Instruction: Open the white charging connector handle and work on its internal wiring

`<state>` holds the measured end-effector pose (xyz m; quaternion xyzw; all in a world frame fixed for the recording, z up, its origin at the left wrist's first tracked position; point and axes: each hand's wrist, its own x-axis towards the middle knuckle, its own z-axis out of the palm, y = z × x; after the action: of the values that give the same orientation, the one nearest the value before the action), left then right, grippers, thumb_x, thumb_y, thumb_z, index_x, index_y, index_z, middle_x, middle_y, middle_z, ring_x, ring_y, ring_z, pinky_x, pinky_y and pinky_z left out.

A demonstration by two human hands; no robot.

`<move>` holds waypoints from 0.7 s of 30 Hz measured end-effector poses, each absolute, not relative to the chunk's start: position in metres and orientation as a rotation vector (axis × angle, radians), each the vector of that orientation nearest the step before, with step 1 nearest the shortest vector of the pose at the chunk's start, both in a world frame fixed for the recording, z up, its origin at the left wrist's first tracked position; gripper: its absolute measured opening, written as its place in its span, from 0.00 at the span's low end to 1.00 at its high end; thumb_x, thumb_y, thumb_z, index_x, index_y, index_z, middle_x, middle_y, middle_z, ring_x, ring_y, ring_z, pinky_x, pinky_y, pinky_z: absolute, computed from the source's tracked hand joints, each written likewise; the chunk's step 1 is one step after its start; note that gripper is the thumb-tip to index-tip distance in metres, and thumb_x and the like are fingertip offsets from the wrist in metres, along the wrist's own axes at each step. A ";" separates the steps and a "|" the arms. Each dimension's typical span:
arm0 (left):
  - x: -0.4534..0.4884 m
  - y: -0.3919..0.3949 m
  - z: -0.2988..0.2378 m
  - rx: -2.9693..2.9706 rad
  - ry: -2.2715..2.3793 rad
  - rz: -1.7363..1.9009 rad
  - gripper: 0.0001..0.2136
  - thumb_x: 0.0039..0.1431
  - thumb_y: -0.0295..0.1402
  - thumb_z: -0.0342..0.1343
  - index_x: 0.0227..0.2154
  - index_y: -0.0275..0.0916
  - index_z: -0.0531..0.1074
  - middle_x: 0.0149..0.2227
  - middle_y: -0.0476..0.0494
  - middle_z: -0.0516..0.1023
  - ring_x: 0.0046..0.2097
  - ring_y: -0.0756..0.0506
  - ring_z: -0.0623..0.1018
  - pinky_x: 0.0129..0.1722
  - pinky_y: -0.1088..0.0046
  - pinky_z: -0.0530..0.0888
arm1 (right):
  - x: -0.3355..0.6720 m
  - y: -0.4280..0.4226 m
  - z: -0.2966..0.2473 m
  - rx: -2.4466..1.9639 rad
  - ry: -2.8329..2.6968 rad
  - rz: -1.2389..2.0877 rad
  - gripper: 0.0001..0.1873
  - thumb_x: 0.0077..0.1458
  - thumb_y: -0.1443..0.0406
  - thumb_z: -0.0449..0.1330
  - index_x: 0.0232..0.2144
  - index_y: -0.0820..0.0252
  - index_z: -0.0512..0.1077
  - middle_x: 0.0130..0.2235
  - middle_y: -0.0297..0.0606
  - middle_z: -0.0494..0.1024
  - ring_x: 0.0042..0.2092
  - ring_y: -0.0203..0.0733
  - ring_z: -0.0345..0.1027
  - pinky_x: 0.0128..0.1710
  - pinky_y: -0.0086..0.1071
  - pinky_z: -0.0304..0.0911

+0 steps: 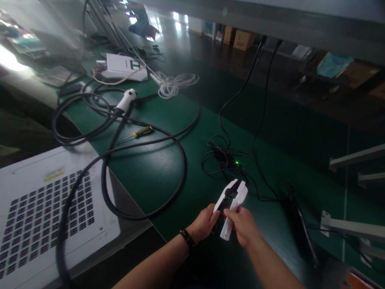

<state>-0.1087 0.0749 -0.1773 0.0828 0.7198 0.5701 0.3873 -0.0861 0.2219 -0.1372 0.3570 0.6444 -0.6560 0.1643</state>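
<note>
Both hands closed on a white plastic handle piece with a black inner part, held low and near the body over the green counter. Left hand gripping its lower left side with thumb and fingers, a black wristband on that wrist. Right hand wrapped round its lower end from the right, thumb pressed on the front. Piece tilted, top end pointing up and away, clear of the counter surface. Just beyond it, a small black box with a green light amid thin black wires. Farther left, a thick black cable looped wide across the counter, ending at a white charging plug. Inside the loop, a screwdriver with a yellow and black handle. At the left edge, a white panel with rows of small vents, the cable running across it. At the back, a white box and a coil of white cord.
</note>
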 end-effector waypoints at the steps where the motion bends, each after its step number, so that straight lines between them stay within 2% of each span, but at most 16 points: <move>1: -0.110 0.074 -0.179 0.195 1.797 1.481 0.20 0.58 0.50 0.38 0.38 0.36 0.61 0.26 0.50 0.66 0.23 0.52 0.66 0.19 0.77 0.64 | -0.086 0.223 -0.135 1.011 1.796 -1.900 0.18 0.42 0.59 0.60 0.35 0.65 0.70 0.34 0.40 0.75 0.36 0.43 0.70 0.34 0.31 0.66; 7: -0.120 0.068 -0.183 0.099 1.610 1.585 0.20 0.57 0.52 0.40 0.34 0.36 0.60 0.26 0.49 0.66 0.24 0.53 0.67 0.19 0.78 0.65 | -0.080 0.238 -0.131 1.000 1.676 -1.999 0.26 0.44 0.58 0.61 0.44 0.65 0.64 0.39 0.41 0.73 0.42 0.43 0.68 0.42 0.33 0.65; 12: -0.129 0.062 -0.179 0.037 1.483 1.625 0.22 0.56 0.53 0.40 0.34 0.36 0.60 0.28 0.48 0.67 0.24 0.53 0.68 0.20 0.77 0.67 | -0.062 0.251 -0.118 0.959 1.780 -1.862 0.27 0.43 0.58 0.62 0.45 0.62 0.63 0.41 0.39 0.73 0.44 0.43 0.67 0.46 0.36 0.62; 16: -0.133 0.053 -0.173 0.005 1.398 1.658 0.22 0.56 0.53 0.40 0.35 0.35 0.60 0.30 0.45 0.68 0.25 0.52 0.69 0.21 0.76 0.67 | -0.038 0.265 -0.109 0.805 2.077 -1.395 0.24 0.46 0.57 0.58 0.46 0.59 0.63 0.44 0.38 0.72 0.44 0.43 0.66 0.45 0.35 0.61; 21: -0.132 0.041 -0.163 -0.063 1.179 1.746 0.20 0.58 0.49 0.41 0.37 0.34 0.62 0.31 0.44 0.67 0.26 0.51 0.69 0.21 0.76 0.67 | 0.013 0.308 -0.144 0.678 2.474 -0.695 0.24 0.48 0.59 0.53 0.47 0.65 0.63 0.45 0.48 0.68 0.45 0.48 0.64 0.44 0.38 0.59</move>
<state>-0.1324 0.0409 -0.1632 -0.0259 0.4864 0.7201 0.4942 0.0134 0.3083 -0.1442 0.2476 0.9038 -0.2538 0.2397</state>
